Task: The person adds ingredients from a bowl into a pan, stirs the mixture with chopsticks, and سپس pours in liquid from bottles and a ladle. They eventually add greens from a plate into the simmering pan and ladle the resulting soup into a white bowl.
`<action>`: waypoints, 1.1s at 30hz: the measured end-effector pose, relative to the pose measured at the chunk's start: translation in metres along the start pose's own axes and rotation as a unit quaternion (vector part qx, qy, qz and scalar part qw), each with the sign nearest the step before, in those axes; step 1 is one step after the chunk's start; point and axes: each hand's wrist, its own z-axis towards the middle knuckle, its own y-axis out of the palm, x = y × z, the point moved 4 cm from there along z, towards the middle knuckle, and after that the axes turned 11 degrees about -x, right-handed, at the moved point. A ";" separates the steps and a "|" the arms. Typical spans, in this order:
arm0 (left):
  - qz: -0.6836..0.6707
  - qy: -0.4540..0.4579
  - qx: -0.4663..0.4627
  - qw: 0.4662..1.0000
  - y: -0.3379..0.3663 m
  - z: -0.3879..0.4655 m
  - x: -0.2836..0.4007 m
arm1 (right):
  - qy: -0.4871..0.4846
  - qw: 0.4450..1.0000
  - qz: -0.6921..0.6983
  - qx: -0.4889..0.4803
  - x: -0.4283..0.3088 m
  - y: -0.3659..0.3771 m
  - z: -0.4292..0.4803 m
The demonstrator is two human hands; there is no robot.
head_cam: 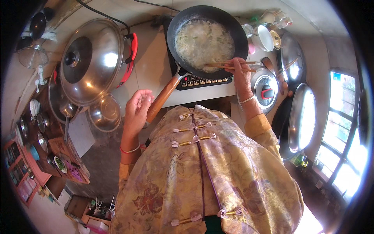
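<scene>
A dark wok (172, 38) with a long wooden handle (163, 98) sits on a black induction cooker (204, 82). Inside it is a pale, cloudy broth (204, 44) with green bits and foam. My right hand (240, 71) grips a pair of wooden chopsticks (217, 65), their tips dipping into the broth near the wok's front right rim. My left hand (137, 108) is loosely curled beside the handle and holds nothing; whether it touches the handle I cannot tell.
Left of the cooker a large domed steel lid (99, 61) covers a red-handled pot. A steel bowl (104, 112) and a ladle (68, 109) are below it. On the right are a glass lid (264, 84), a white bowl (263, 38) and a large covered wok (302, 117).
</scene>
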 end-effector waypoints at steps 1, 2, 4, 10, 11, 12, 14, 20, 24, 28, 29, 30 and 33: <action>-0.002 -0.002 0.003 1.000 -0.001 0.000 -0.001 | 0.000 1.000 0.000 0.001 -0.001 0.002 0.000; -0.002 -0.003 0.002 1.000 -0.001 0.001 -0.001 | -0.029 1.000 -0.005 0.000 -0.004 0.003 0.001; 0.014 -0.008 -0.004 1.000 -0.002 0.001 0.000 | -0.057 0.998 -0.009 -0.001 -0.011 0.008 0.004; 0.021 -0.016 -0.018 0.999 -0.005 0.005 -0.004 | -0.027 0.996 -0.047 -0.067 -0.011 0.037 0.008; 0.021 -0.014 -0.021 0.999 -0.005 0.006 -0.004 | -0.028 0.996 -0.048 -0.065 -0.012 0.034 0.011; 0.017 -0.013 -0.022 1.000 -0.005 0.006 -0.003 | -0.076 0.994 -0.071 -0.027 -0.016 0.025 0.018; 0.015 -0.013 -0.026 0.999 -0.005 0.004 -0.004 | -0.140 0.981 -0.132 0.030 -0.019 0.005 0.034; 0.023 -0.011 -0.035 0.999 -0.009 0.006 -0.004 | -0.071 0.985 -0.126 -0.095 -0.015 0.018 0.035; 0.033 -0.002 -0.048 0.998 -0.012 0.006 -0.007 | -0.134 0.978 -0.162 -0.008 -0.027 0.007 0.043; 0.018 0.004 -0.060 0.998 -0.016 0.005 -0.012 | -0.142 0.972 -0.180 -0.046 -0.032 0.038 0.033; 0.017 0.005 -0.057 0.998 -0.017 0.004 -0.012 | -0.110 0.981 -0.147 -0.065 -0.036 0.046 0.032; 0.019 0.012 -0.054 0.998 -0.019 0.003 -0.011 | -0.153 0.978 -0.129 -0.060 -0.044 0.042 0.034; 0.021 0.015 -0.048 0.999 -0.025 -0.001 -0.014 | -0.216 0.967 -0.125 -0.048 -0.058 0.046 0.032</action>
